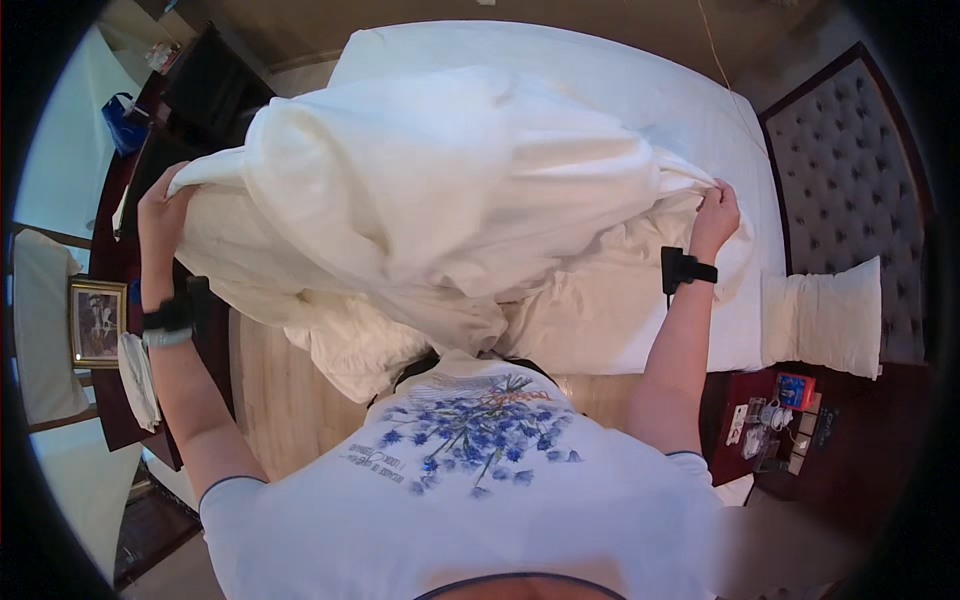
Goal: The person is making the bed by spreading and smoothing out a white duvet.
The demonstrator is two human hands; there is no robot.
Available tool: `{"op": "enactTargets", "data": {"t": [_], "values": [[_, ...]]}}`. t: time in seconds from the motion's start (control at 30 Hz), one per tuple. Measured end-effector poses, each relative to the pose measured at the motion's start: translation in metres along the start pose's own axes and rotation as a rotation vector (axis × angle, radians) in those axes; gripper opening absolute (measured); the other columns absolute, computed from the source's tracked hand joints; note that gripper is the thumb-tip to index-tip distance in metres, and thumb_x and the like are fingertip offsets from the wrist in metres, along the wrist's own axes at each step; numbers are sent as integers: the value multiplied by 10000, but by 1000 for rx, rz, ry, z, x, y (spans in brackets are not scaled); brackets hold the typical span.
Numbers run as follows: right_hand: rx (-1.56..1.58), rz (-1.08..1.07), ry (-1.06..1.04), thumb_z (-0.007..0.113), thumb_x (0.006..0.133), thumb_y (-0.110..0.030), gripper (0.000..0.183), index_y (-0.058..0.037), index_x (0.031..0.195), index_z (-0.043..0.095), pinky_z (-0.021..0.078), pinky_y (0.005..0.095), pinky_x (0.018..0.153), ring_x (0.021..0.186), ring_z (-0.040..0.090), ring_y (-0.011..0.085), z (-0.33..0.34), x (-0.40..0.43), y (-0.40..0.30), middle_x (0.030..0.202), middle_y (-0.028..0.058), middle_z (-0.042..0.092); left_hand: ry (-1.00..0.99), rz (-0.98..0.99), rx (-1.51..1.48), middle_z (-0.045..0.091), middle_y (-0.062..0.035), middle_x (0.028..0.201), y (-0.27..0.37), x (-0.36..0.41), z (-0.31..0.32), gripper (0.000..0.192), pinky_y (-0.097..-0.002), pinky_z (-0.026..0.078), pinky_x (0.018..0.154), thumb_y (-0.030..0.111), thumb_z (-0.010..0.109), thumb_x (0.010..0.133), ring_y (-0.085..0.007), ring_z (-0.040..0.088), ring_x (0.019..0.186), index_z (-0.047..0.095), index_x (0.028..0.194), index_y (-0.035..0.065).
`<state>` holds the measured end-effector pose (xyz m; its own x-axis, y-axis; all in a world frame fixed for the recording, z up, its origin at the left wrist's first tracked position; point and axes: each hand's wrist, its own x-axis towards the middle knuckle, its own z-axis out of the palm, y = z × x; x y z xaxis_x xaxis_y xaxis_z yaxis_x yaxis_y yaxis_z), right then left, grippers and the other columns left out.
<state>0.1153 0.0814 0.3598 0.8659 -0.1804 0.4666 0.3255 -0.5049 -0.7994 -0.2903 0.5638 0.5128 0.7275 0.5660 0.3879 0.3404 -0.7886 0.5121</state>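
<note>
A large white duvet or cover [435, 180] is stretched between my two hands over a bed. My left hand [161, 206] grips its edge at the far left, past the bed's foot. On the other side, my right hand [718, 214] pinches a gathered corner near the headboard end. Between them the cloth billows up and its near part hangs in folds down against my body. Beneath it lies the white-sheeted mattress [675, 97], bare along the far side. Each wrist wears a black strap with a small device. Folds hide what lies under the cover.
At right stand a tufted grey headboard [855, 150] and a white pillow [825, 319]. A dark nightstand [724, 450] holds cups and small boxes. Along the left runs a dark desk [112, 409] with a framed picture [98, 322], a folded white cloth [139, 382] and a blue bag [124, 124].
</note>
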Motion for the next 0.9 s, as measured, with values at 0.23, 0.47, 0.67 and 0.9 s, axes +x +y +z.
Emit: {"op": "enactTargets", "data": {"t": [0.23,0.47,0.67,0.9], "values": [[167,174,-298,455,781,-100,176,-10,902,545,420,229,440,532,540,116,38,-43,36,665,68,559,-13,-234,356,589,-122,807,-29,2,51,251,-314,425,645,293,542,744,-287,562,765,569,919,115],[219,492,-1024,508,779,-158,263,-8,995,500,447,230,482,615,584,135,90,-182,41,780,81,567,-106,-133,674,585,-114,837,-70,-32,116,322,-378,428,652,320,587,694,-291,552,793,565,946,121],[206,422,-1277,545,736,-165,327,-10,1019,492,450,259,548,662,576,151,104,-244,23,814,98,574,53,-204,534,513,-198,976,-105,-112,211,531,-393,396,759,332,644,655,-348,488,893,494,1036,-5],[56,303,-1377,607,689,-184,403,-12,1032,485,454,300,639,721,569,206,103,-267,25,908,128,569,-229,-1249,-778,311,-195,1238,-74,-164,310,895,-362,405,799,473,623,649,-272,438,1030,199,1257,-27]]}}
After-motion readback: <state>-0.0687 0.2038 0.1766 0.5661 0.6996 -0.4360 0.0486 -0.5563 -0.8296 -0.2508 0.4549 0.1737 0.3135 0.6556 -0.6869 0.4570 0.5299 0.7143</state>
